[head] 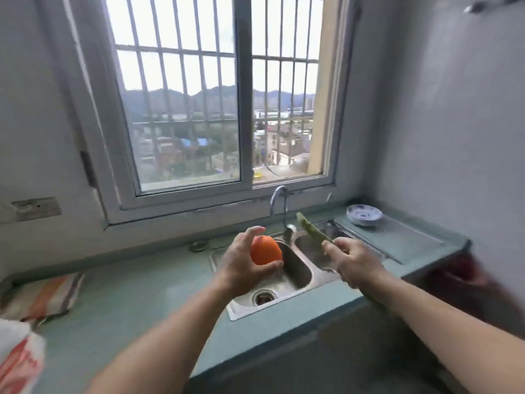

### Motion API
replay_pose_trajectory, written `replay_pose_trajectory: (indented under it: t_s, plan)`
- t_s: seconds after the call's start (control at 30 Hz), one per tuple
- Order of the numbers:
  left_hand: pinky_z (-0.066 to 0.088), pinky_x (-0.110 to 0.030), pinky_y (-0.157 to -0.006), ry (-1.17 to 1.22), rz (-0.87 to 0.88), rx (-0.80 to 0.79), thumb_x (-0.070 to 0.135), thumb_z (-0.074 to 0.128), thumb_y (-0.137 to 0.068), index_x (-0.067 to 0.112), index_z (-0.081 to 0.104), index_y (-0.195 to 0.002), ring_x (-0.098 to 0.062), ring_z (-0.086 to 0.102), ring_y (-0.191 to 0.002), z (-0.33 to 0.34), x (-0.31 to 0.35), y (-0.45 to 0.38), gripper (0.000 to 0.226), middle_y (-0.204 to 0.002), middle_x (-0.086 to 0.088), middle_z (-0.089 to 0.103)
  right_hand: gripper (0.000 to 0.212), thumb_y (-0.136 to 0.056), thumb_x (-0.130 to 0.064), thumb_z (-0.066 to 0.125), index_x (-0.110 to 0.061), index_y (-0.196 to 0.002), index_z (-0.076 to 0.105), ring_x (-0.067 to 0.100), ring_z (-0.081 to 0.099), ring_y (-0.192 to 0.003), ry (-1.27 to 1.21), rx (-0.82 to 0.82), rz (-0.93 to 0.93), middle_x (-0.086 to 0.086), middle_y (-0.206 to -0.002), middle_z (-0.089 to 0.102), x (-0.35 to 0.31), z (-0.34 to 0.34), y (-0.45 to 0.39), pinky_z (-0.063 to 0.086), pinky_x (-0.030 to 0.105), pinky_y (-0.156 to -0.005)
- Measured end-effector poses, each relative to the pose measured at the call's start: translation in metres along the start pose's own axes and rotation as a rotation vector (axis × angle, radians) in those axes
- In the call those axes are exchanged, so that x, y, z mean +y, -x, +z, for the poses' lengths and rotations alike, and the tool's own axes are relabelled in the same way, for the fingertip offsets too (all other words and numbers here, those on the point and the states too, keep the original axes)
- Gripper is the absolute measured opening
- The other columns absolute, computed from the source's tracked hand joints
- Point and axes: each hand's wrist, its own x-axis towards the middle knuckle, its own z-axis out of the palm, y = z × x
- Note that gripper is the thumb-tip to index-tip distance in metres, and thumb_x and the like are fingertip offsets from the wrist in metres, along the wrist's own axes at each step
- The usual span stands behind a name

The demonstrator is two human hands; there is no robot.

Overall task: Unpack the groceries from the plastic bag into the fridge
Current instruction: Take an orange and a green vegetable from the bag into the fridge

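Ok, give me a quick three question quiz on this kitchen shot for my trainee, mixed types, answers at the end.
1. True or false: the left hand holds the orange fruit above the sink.
2. Multiple choice: what does the right hand grip? A) a blue bowl B) a long green vegetable C) the tap
3. Fill in: the patterned dish sits on the counter to the ____ of the sink.

Key: 1 true; 2 B; 3 right.
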Motion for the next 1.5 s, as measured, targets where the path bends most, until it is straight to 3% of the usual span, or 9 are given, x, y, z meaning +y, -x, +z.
replay_pose_trajectory:
  t_s: [0.13, 0.3, 0.5, 0.6, 0.73, 1.0, 1.2, 1.43, 1.5]
  plan:
    - [0.047, -0.032, -0.085, 0.12, 0.149, -0.16, 0.043, 0.085, -0.065, 0.036, 0.047, -0.121, -0.017, 0.055, -0.098, 0.108, 0.107, -0.013, 0.068, -0.113, 0.005, 0.055, 0.034, -0.094, -0.043, 0.051, -0.015, -0.075, 0.058, 0.017, 0.049, -0.055, 0.001, 0.266, 0.142, -0.003, -0.058, 0.052, 0.069, -0.119, 0.057, 0.038, 0.032, -0.055]
    - [0.044, -0.027, -0.08, 0.192, 0.367, -0.349, 0.048, 0.081, -0.065, 0.035, 0.049, -0.119, -0.014, 0.054, -0.096, 0.216, 0.225, -0.012, 0.065, -0.11, 0.008, 0.056, 0.041, -0.092, -0.046, 0.05, -0.013, -0.068, 0.055, 0.019, 0.047, -0.051, 0.054, 0.579, 0.296, 0.001, -0.057, 0.052, 0.127, -0.23, 0.132, 0.036, 0.03, -0.054]
    - [0.043, -0.017, -0.071, 0.341, 0.6, -0.637, 0.053, 0.08, -0.066, 0.038, 0.048, -0.125, -0.013, 0.055, -0.1, 0.324, 0.332, 0.002, 0.068, -0.114, 0.009, 0.054, 0.04, -0.095, -0.044, 0.046, -0.017, -0.066, 0.05, 0.01, 0.04, -0.037, 0.04, 0.858, 0.501, -0.006, -0.045, 0.047, 0.165, -0.303, 0.224, 0.031, 0.023, -0.043]
    - [0.047, -0.026, -0.081, 0.426, 0.694, -0.782, 0.053, 0.078, -0.07, 0.04, 0.043, -0.129, -0.014, 0.05, -0.108, 0.365, 0.373, 0.013, 0.07, -0.123, 0.011, 0.047, 0.04, -0.096, -0.042, 0.046, -0.017, -0.064, 0.046, 0.01, 0.036, -0.034, 0.082, 0.998, 0.592, -0.007, -0.043, 0.043, 0.164, -0.329, 0.262, 0.027, 0.02, -0.039]
    - [0.049, -0.028, -0.079, 0.522, 0.818, -0.951, 0.048, 0.079, -0.072, 0.042, 0.04, -0.13, -0.016, 0.048, -0.107, 0.41, 0.437, 0.038, 0.069, -0.123, 0.012, 0.041, 0.033, -0.095, -0.032, 0.042, -0.016, -0.066, 0.048, 0.01, 0.034, -0.033, 0.096, 1.232, 0.731, 0.0, -0.052, 0.046, 0.158, -0.362, 0.318, 0.027, 0.019, -0.039]
    - [0.052, -0.038, -0.089, 0.776, 0.981, -1.268, 0.042, 0.082, -0.065, 0.043, 0.036, -0.13, -0.02, 0.056, -0.104, 0.452, 0.53, 0.151, 0.079, -0.123, 0.003, 0.048, 0.025, -0.096, -0.026, 0.039, -0.018, -0.073, 0.042, 0.007, 0.033, -0.029, 0.161, 1.681, 0.919, 0.001, -0.054, 0.046, 0.143, -0.343, 0.435, 0.025, 0.02, -0.039]
    - [0.045, -0.025, -0.084, 0.873, 1.165, -1.397, 0.038, 0.083, -0.069, 0.036, 0.042, -0.128, -0.015, 0.054, -0.105, 0.431, 0.564, 0.246, 0.072, -0.122, 0.007, 0.051, 0.021, -0.095, -0.025, 0.037, -0.017, -0.075, 0.041, 0.012, 0.031, -0.035, 0.144, 1.923, 0.993, 0.001, -0.054, 0.044, 0.111, -0.315, 0.523, 0.023, 0.023, -0.042]
    - [0.038, -0.012, -0.077, 0.87, 1.26, -1.37, 0.038, 0.082, -0.071, 0.035, 0.044, -0.13, -0.012, 0.049, -0.105, 0.401, 0.589, 0.3, 0.07, -0.125, 0.008, 0.045, 0.02, -0.096, -0.021, 0.038, -0.01, -0.081, 0.047, 0.014, 0.037, -0.039, 0.149, 1.962, 0.881, 0.002, -0.056, 0.048, 0.081, -0.322, 0.583, 0.03, 0.023, -0.04]
    - [0.039, -0.016, -0.079, 0.875, 1.24, -1.357, 0.038, 0.082, -0.071, 0.034, 0.045, -0.131, -0.013, 0.049, -0.106, 0.397, 0.597, 0.314, 0.07, -0.126, 0.008, 0.044, 0.02, -0.096, -0.02, 0.04, -0.012, -0.078, 0.048, 0.016, 0.041, -0.042, 0.152, 1.95, 0.858, 0.003, -0.058, 0.05, 0.081, -0.321, 0.593, 0.033, 0.024, -0.041]
